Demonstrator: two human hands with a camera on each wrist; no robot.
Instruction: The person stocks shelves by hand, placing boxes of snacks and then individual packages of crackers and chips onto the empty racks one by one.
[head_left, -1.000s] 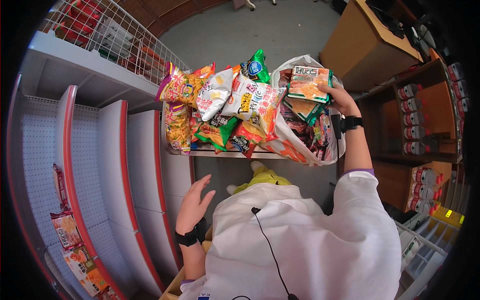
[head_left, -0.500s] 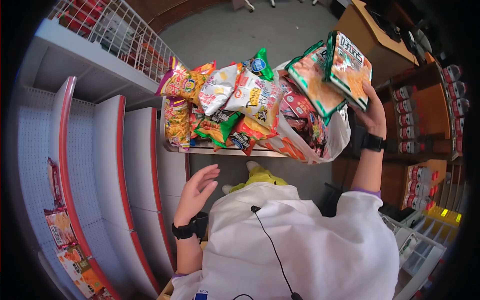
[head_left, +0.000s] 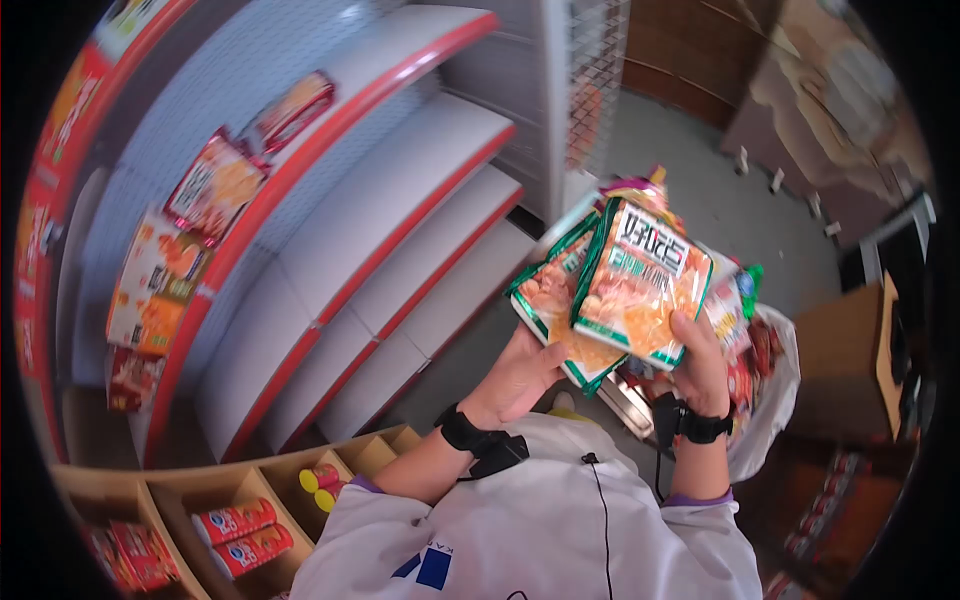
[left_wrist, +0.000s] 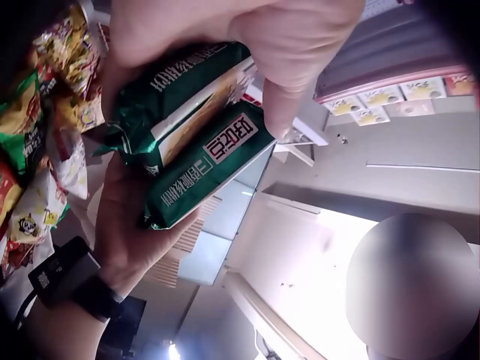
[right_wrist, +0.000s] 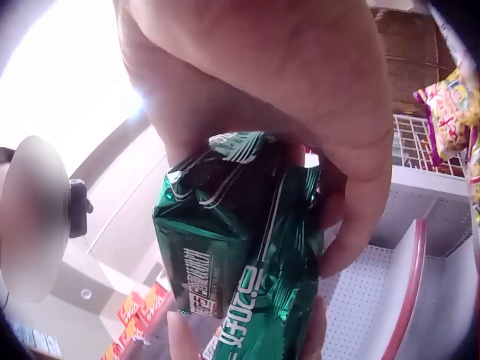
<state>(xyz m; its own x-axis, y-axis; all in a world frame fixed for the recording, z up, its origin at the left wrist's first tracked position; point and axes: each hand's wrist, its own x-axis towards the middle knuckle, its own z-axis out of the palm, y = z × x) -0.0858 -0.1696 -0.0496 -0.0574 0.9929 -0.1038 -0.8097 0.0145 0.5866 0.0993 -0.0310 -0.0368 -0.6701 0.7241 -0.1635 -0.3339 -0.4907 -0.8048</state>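
Two green-edged snack packs are held between both hands in front of the chest. The upper pack (head_left: 645, 285) overlaps the lower pack (head_left: 550, 297). My right hand (head_left: 702, 368) grips them at the right edge, thumb on the upper pack's face. My left hand (head_left: 520, 378) holds the lower pack's bottom left edge, its thumb on the front. The left wrist view shows both green packs (left_wrist: 217, 161) edge-on, a hand at either side. In the right wrist view, fingers curl round the green wrappers (right_wrist: 214, 247).
Tiered white shelves with red edges (head_left: 400, 215) stand at left, carrying a red snack pack (head_left: 215, 188) and a box (head_left: 160, 280). Below is a wooden divided bin (head_left: 150, 490) with red cans (head_left: 240, 520). Behind the hands, a white bag (head_left: 780, 370) of snacks sits at right.
The view has turned left toward the shelves. The right hand has brought the two packs from above the bag to the chest, and the left hand has taken hold of them.
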